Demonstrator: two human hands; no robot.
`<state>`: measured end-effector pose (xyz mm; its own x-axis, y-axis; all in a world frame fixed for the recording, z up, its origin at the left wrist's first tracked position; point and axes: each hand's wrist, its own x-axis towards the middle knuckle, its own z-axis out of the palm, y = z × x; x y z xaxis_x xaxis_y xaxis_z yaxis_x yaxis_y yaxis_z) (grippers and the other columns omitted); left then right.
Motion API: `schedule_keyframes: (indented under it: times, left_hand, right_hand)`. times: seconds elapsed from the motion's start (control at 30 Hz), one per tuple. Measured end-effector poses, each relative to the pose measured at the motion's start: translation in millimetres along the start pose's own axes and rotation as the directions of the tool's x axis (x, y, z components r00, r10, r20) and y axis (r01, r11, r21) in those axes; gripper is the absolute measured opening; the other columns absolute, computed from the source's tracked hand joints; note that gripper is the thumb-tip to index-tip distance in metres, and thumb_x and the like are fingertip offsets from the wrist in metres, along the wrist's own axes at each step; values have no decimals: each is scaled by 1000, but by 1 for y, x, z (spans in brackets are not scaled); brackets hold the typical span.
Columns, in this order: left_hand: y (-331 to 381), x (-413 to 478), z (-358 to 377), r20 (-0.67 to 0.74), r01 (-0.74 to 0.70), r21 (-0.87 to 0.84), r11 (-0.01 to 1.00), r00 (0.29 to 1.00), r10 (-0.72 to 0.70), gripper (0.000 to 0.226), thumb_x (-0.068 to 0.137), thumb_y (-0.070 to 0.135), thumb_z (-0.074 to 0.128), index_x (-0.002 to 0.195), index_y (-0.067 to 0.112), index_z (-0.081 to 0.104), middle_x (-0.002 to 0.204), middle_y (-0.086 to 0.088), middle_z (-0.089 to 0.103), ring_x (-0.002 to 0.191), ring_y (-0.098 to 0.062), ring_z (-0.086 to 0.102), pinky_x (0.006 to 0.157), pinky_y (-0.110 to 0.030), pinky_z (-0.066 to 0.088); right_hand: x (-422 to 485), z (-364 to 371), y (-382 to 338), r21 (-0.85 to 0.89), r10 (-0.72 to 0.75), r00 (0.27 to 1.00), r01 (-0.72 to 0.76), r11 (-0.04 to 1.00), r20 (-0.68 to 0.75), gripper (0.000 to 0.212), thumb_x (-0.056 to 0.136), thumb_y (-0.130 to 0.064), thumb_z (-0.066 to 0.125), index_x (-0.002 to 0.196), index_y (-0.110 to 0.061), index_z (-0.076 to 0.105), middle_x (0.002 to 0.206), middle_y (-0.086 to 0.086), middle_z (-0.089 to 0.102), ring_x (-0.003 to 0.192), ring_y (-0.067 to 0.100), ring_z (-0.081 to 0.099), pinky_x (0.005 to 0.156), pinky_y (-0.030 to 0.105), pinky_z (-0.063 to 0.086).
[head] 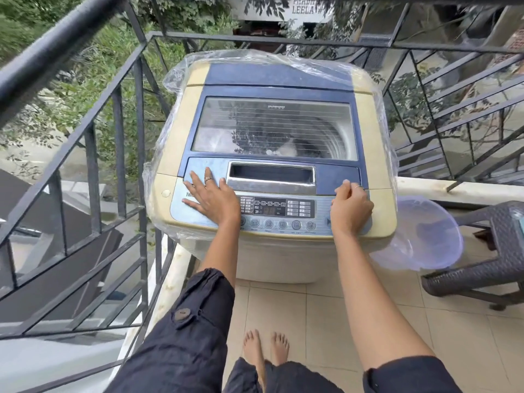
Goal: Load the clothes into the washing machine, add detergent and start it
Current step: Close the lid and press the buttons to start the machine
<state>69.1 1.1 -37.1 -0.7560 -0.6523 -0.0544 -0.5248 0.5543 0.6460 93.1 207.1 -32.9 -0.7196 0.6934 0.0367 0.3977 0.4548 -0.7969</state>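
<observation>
Atop the balcony's (326, 321) washing machine (175, 137), left hand (214, 198) lies flat; right hand (351, 207) fingers (346, 185) curl on the lid (340, 177)

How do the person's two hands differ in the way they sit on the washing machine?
The left hand lies flat with its fingers spread, while the right hand has its fingers curled. The left hand covers the left end of the control panel, and the right hand is at its right end, against the front edge of the lid. Both rest on the washing machine, and each wears a ring.

Lettering on the control panel (279, 208) is unreadably small; the chair (503, 251) is cropped.
</observation>
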Motion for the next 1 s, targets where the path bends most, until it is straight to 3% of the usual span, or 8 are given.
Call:
schedule_keyframes:
  times: [0.1,0.23,0.4,0.57,0.7,0.8,1.0]
  left_hand:
    - [-2,-1,1,-7,-51,18,999,999,52,42,98,23,42,140,23,43,159,-2,17,149,-24,2,116,-50,-8]
    - [-15,-1,1,-20,-137,6,990,990,137,37,98,21,43,134,22,51,156,0,27,148,-22,8,116,-48,-9]
    - [-28,-1,-1,-34,-248,-32,968,968,247,33,98,19,43,127,19,58,150,1,39,146,-21,20,118,-44,-7]
    - [-30,-7,1,-41,-351,-76,933,936,349,30,97,18,44,121,16,62,144,0,48,143,-21,28,118,-44,-4]
    - [-34,-5,4,-84,-347,-109,932,937,339,30,98,19,42,120,16,62,142,3,50,143,-17,30,118,-42,-4]
    - [-35,-5,6,-123,-339,-140,930,938,324,31,98,19,39,119,15,63,139,3,52,142,-17,32,118,-40,-3]
    - [-39,-2,11,-181,-372,-160,914,922,343,35,98,22,37,120,14,63,135,1,57,139,-18,37,119,-42,2]
  right_hand:
    - [-14,-3,3,45,-110,991,114,992,-73,29,95,-17,45,87,-2,68,89,14,73,82,35,64,70,29,36]
    - [-24,-1,14,116,-177,976,192,974,-128,22,89,-6,45,93,-3,66,93,16,68,83,33,63,70,23,37]
    - [-40,-2,19,186,-141,978,169,968,-157,35,81,5,36,104,-3,61,101,14,69,98,29,64,81,23,41]
    - [-53,1,22,206,-142,968,184,961,-206,43,77,1,30,107,-2,60,106,13,68,102,31,63,87,34,47]
    - [-56,3,22,275,-80,970,144,951,-231,52,70,9,27,109,0,59,109,16,65,102,25,63,92,20,46]
    - [-61,5,24,313,-74,963,156,937,-260,55,67,10,25,110,1,59,111,16,65,99,15,62,96,24,49]
    - [-72,8,27,318,-57,929,182,930,-366,55,66,8,25,109,3,58,110,15,65,104,26,63,95,21,49]
